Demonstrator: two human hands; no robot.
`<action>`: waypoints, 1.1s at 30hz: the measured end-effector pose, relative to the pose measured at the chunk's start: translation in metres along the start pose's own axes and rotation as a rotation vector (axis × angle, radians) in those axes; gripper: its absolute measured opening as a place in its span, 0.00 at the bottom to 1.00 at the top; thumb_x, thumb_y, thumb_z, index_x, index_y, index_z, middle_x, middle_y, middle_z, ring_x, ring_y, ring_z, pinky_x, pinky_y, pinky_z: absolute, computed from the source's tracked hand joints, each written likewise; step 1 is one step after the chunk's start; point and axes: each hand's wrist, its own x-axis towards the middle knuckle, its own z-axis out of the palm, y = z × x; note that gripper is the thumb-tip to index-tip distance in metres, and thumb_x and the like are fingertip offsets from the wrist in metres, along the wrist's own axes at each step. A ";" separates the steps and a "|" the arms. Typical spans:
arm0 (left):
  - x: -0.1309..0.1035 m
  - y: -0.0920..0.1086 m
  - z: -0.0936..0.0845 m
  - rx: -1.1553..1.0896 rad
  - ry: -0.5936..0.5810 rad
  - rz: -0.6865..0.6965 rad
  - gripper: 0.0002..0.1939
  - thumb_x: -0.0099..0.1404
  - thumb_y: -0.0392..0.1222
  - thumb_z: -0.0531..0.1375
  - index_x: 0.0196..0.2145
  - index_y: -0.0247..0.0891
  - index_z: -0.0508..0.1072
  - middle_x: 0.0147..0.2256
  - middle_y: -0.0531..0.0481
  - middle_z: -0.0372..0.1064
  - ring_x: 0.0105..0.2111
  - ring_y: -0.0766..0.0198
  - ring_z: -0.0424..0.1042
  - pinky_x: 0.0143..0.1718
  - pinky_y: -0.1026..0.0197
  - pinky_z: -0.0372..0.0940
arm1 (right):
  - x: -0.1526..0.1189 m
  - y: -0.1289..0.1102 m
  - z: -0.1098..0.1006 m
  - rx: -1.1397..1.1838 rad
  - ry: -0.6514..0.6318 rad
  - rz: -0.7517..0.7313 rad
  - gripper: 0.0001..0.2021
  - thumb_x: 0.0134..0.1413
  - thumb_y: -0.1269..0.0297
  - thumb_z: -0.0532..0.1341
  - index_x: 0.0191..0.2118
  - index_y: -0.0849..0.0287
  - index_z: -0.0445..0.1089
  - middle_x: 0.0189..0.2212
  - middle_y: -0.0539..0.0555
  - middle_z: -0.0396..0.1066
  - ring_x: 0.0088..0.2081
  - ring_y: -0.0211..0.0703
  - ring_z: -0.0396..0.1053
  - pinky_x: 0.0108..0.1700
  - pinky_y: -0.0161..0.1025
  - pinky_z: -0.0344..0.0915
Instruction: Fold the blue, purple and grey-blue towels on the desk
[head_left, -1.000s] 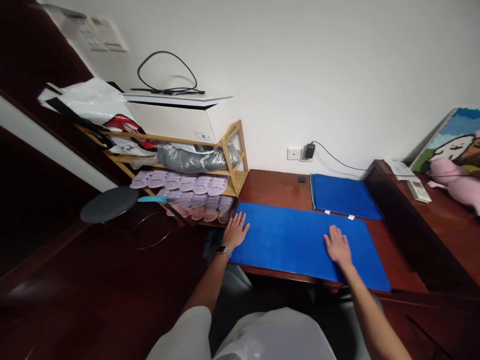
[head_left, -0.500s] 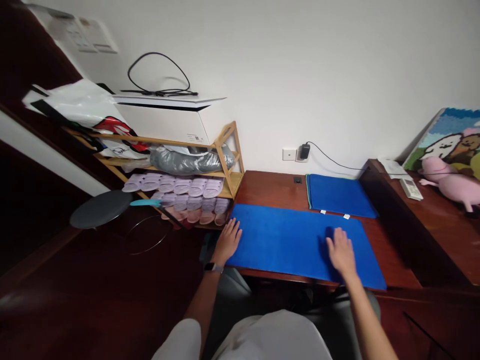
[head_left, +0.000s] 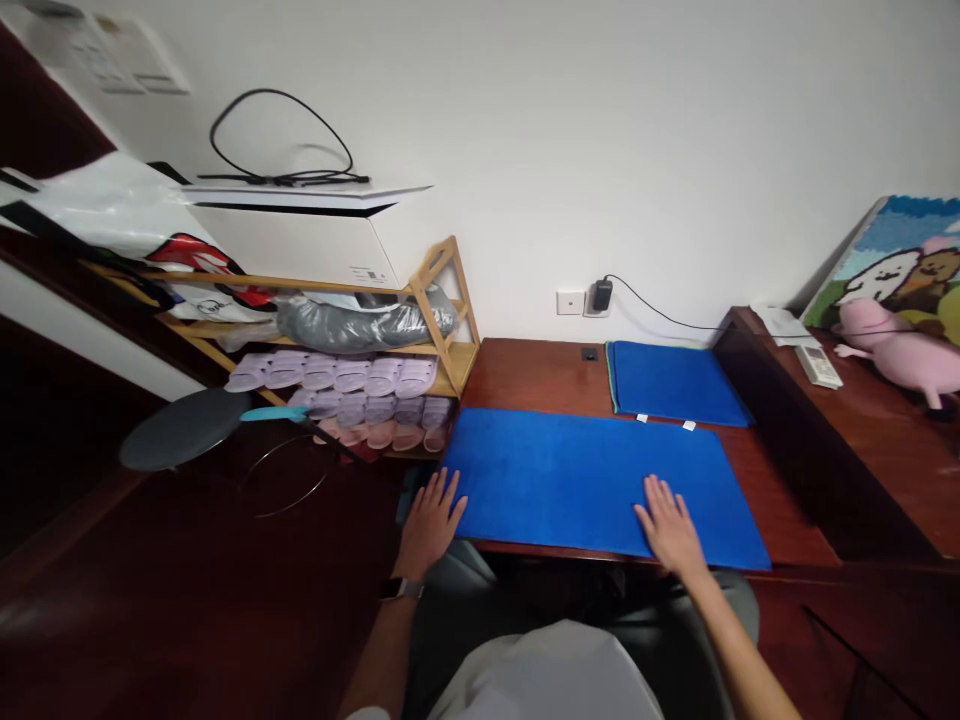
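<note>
A blue towel (head_left: 570,480) lies spread flat along the front of the reddish-brown desk (head_left: 525,375). My left hand (head_left: 430,520), with a watch on its wrist, is at the towel's left front edge, fingers spread and holding nothing. Toward the right part of the towel, my right hand (head_left: 670,525) lies palm down, fingers apart, with nothing in it. Behind the spread towel is a folded blue towel (head_left: 675,383) with a greenish edge and two white tags at its front.
Left of the desk stands a wooden rack (head_left: 457,365) with several purple and pink slippers (head_left: 352,375) and a white box (head_left: 300,245) on top. A round black stool (head_left: 184,428) is at far left. A charger (head_left: 602,295), remote (head_left: 819,366) and pink plush toy (head_left: 896,345) are further right.
My left hand has drawn back toward me along the towel's left edge. My right hand has come slightly nearer and left, now flat on the towel. The view has shifted a little.
</note>
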 end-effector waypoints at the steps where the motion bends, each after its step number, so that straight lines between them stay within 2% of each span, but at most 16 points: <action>1: -0.001 -0.005 0.002 -0.001 0.012 -0.010 0.34 0.80 0.56 0.43 0.73 0.33 0.61 0.72 0.34 0.56 0.71 0.41 0.57 0.68 0.37 0.59 | -0.007 0.036 -0.004 -0.016 0.008 0.068 0.41 0.71 0.39 0.35 0.78 0.60 0.47 0.76 0.58 0.48 0.77 0.53 0.42 0.76 0.58 0.39; 4: -0.003 -0.010 0.006 -0.002 0.023 -0.007 0.35 0.79 0.57 0.43 0.72 0.32 0.61 0.71 0.32 0.56 0.71 0.40 0.58 0.67 0.36 0.60 | -0.027 0.125 -0.009 -0.003 0.079 0.244 0.42 0.68 0.39 0.35 0.77 0.60 0.49 0.76 0.61 0.48 0.77 0.56 0.44 0.75 0.62 0.44; 6: -0.004 -0.011 0.007 0.002 0.015 -0.002 0.36 0.79 0.58 0.42 0.72 0.31 0.61 0.71 0.32 0.56 0.71 0.40 0.57 0.67 0.36 0.60 | -0.033 0.162 -0.011 0.035 0.108 0.300 0.42 0.67 0.39 0.37 0.76 0.59 0.53 0.75 0.61 0.51 0.76 0.57 0.46 0.74 0.63 0.47; 8: -0.004 -0.012 0.005 0.006 0.000 -0.003 0.37 0.78 0.58 0.42 0.72 0.31 0.61 0.71 0.32 0.56 0.71 0.40 0.57 0.68 0.36 0.59 | -0.027 0.183 -0.017 0.091 0.130 0.331 0.42 0.64 0.38 0.41 0.73 0.60 0.60 0.73 0.62 0.56 0.74 0.59 0.52 0.73 0.62 0.50; 10: 0.002 -0.007 -0.001 0.007 -0.012 -0.012 0.37 0.78 0.59 0.41 0.71 0.32 0.63 0.70 0.32 0.59 0.70 0.40 0.59 0.68 0.35 0.57 | -0.006 0.194 -0.029 0.187 0.182 0.339 0.40 0.61 0.38 0.45 0.66 0.62 0.70 0.69 0.65 0.64 0.70 0.62 0.60 0.72 0.59 0.55; 12: 0.016 0.011 -0.013 -0.007 -0.015 -0.002 0.35 0.78 0.59 0.42 0.67 0.33 0.69 0.68 0.33 0.63 0.69 0.39 0.61 0.68 0.34 0.57 | 0.026 0.198 -0.047 0.335 0.266 0.357 0.36 0.59 0.40 0.50 0.57 0.62 0.78 0.61 0.67 0.73 0.64 0.62 0.68 0.68 0.56 0.62; 13: 0.026 0.028 -0.020 -0.028 -0.013 0.025 0.34 0.78 0.58 0.43 0.65 0.34 0.72 0.67 0.33 0.65 0.68 0.39 0.62 0.67 0.35 0.58 | 0.045 0.198 -0.057 0.428 0.299 0.380 0.34 0.58 0.41 0.52 0.54 0.63 0.80 0.57 0.67 0.76 0.60 0.62 0.72 0.64 0.55 0.66; 14: 0.037 0.050 -0.029 -0.057 -0.013 0.069 0.32 0.78 0.57 0.44 0.63 0.35 0.74 0.66 0.34 0.66 0.67 0.39 0.64 0.66 0.37 0.59 | 0.065 0.197 -0.065 0.525 0.321 0.422 0.33 0.57 0.43 0.53 0.53 0.63 0.80 0.53 0.67 0.78 0.56 0.61 0.75 0.60 0.54 0.69; 16: 0.060 0.108 -0.046 -0.143 -0.021 0.219 0.26 0.79 0.53 0.46 0.61 0.39 0.75 0.65 0.37 0.67 0.64 0.43 0.67 0.64 0.41 0.62 | 0.103 0.193 -0.079 0.679 0.329 0.524 0.32 0.55 0.44 0.57 0.53 0.65 0.80 0.47 0.66 0.81 0.48 0.60 0.78 0.52 0.52 0.74; 19: 0.083 0.217 -0.058 -0.238 -0.112 0.518 0.19 0.79 0.47 0.51 0.58 0.42 0.76 0.55 0.42 0.75 0.53 0.52 0.74 0.55 0.49 0.67 | 0.147 0.187 -0.083 0.749 0.324 0.603 0.28 0.52 0.48 0.62 0.47 0.67 0.82 0.42 0.66 0.82 0.45 0.57 0.78 0.50 0.49 0.74; 22: 0.088 0.325 -0.046 -0.254 -0.204 0.865 0.15 0.76 0.49 0.56 0.52 0.41 0.78 0.44 0.44 0.76 0.45 0.54 0.75 0.45 0.53 0.68 | 0.168 0.185 -0.072 0.718 0.344 0.641 0.23 0.50 0.48 0.65 0.42 0.63 0.83 0.42 0.65 0.82 0.49 0.57 0.77 0.56 0.49 0.71; 25: 0.081 0.414 -0.019 -0.244 -0.251 1.101 0.14 0.73 0.48 0.60 0.49 0.39 0.78 0.40 0.44 0.76 0.40 0.54 0.74 0.37 0.54 0.66 | 0.176 0.186 -0.062 0.665 0.351 0.739 0.22 0.47 0.46 0.68 0.40 0.58 0.84 0.43 0.66 0.81 0.50 0.62 0.76 0.59 0.56 0.68; 27: 0.075 0.459 0.000 -0.233 -0.304 1.190 0.09 0.71 0.44 0.63 0.46 0.40 0.80 0.41 0.44 0.77 0.39 0.54 0.75 0.34 0.55 0.66 | 0.179 0.186 -0.059 0.633 0.347 0.796 0.21 0.44 0.45 0.70 0.38 0.56 0.84 0.46 0.67 0.80 0.51 0.64 0.76 0.58 0.59 0.68; 29: 0.070 0.493 0.016 -0.204 -0.388 1.206 0.05 0.69 0.42 0.65 0.39 0.42 0.81 0.40 0.42 0.79 0.40 0.52 0.76 0.32 0.54 0.66 | 0.180 0.186 -0.057 0.615 0.345 0.825 0.19 0.42 0.46 0.71 0.36 0.54 0.84 0.48 0.67 0.78 0.51 0.64 0.76 0.57 0.60 0.69; 31: 0.064 0.515 0.028 -0.175 -0.462 1.175 0.05 0.67 0.40 0.65 0.34 0.43 0.82 0.39 0.39 0.79 0.42 0.48 0.77 0.32 0.51 0.68 | 0.181 0.186 -0.057 0.611 0.350 0.825 0.18 0.42 0.46 0.71 0.35 0.53 0.84 0.48 0.67 0.78 0.51 0.64 0.76 0.56 0.60 0.70; 33: 0.059 0.527 0.036 -0.164 -0.517 1.130 0.07 0.66 0.36 0.64 0.33 0.44 0.83 0.38 0.35 0.80 0.45 0.44 0.78 0.33 0.48 0.70 | 0.179 0.185 -0.056 0.627 0.364 0.792 0.17 0.43 0.47 0.70 0.35 0.53 0.84 0.45 0.65 0.79 0.50 0.63 0.76 0.56 0.59 0.69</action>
